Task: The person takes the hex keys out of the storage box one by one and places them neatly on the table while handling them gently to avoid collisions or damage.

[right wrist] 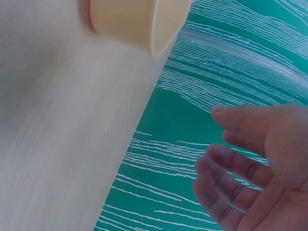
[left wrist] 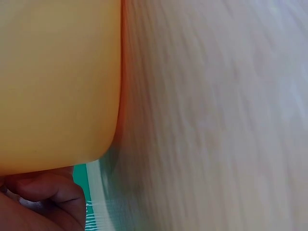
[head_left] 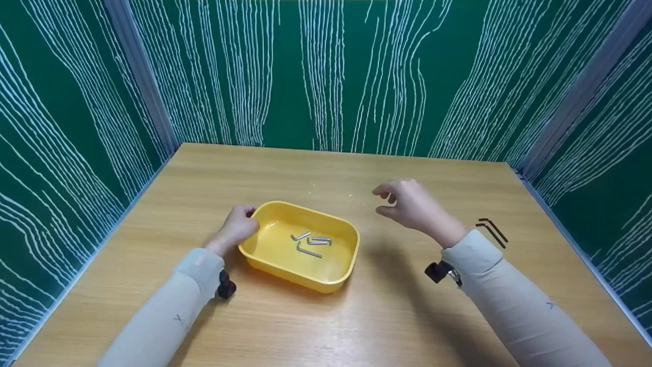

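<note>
A yellow plastic tray point(head_left: 275, 267) stands on the table, its right end turned slightly toward the near edge. My left hand point(head_left: 238, 228) grips its left end at the rim; in the left wrist view, curled fingers point(left wrist: 53, 192) lie against the tray's end wall point(left wrist: 57, 96). Several silver hex keys point(head_left: 309, 252) lie loose on the tray floor, grouped toward its right half. Raised over the table to the right of the tray, my right hand point(head_left: 407, 204) holds nothing, its fingers loosely bent with the thumb apart, as the right wrist view also shows.
Two black hex keys point(head_left: 491, 233) lie on the wooden table point(head_left: 326, 331) at the right, beyond my right forearm. A few tiny pale specks point(head_left: 350, 195) dot the table behind the tray. Green panels with white wavy lines point(head_left: 285, 76) enclose the back and both sides.
</note>
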{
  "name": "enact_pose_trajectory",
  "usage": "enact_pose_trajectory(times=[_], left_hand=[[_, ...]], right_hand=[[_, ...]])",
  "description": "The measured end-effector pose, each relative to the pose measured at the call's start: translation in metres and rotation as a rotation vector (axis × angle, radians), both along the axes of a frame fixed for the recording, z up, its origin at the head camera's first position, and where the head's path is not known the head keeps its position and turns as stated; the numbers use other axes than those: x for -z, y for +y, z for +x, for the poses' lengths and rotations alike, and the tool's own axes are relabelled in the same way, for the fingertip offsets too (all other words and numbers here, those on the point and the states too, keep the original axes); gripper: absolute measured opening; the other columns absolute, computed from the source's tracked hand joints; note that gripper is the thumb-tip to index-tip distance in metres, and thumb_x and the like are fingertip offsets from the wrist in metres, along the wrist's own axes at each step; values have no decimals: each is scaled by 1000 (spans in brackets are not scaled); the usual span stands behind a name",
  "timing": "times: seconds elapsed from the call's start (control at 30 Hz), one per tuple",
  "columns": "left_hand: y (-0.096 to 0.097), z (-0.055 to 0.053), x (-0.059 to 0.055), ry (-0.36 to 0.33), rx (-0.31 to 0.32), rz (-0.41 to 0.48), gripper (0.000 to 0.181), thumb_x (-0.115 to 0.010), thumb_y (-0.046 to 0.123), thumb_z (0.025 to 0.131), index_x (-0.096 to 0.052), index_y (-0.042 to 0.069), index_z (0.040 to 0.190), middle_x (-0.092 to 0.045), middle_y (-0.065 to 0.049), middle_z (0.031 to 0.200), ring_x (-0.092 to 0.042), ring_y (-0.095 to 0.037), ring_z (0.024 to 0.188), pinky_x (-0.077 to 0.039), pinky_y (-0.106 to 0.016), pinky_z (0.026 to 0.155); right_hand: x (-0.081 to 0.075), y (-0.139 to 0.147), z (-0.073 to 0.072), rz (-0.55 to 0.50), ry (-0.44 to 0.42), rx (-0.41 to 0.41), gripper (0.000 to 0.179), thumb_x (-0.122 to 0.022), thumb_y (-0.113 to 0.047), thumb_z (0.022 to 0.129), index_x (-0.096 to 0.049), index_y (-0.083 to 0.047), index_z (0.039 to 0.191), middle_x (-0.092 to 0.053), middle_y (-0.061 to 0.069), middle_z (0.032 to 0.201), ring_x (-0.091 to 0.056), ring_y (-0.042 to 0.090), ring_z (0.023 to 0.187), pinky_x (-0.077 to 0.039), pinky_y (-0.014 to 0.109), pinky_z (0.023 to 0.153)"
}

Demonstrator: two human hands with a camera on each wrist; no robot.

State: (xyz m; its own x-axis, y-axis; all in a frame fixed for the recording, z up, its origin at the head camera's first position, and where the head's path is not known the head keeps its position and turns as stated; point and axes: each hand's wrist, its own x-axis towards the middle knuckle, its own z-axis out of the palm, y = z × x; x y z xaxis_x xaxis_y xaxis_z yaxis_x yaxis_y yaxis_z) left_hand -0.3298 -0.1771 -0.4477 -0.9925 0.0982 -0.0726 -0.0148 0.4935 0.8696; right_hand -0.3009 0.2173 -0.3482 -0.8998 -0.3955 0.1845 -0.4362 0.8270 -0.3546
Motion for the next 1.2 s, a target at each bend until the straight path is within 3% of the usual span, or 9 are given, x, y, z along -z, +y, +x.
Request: enact_pose_trajectory(times=[0.3,0.9,1.2], left_hand=[[0,-1,1,7,1,-6,44,-45,-1,93,-70,-6,130,-69,-16,115,-60,-25,102,-51,-30,91],[-1,-2,1,-18,-5,1,43,-46,-1,93,-70,-6,128,-69,-17,116,-60,-25,101,-51,-30,91],[-1,-1,2,35,19,22,46,-44,-5,89,-71,-9,127,-71,-18,113,-60,-21,95,-49,-25,82]], right_hand=[[5,-13,3,13,-20,2,38,-85,-16,93,-77,-4,128,-77,17,124,-72,36,109,-63,50,94],[14,-47,7,33,-59,-91,45,-88,-21,92,-75,-5,132,-77,16,126,-72,37,112,-64,47,94],[20,-62,7,57,-75,-154,43,-88,-20,92,-77,-5,131,-77,14,117,-71,31,105,-64,44,94]])
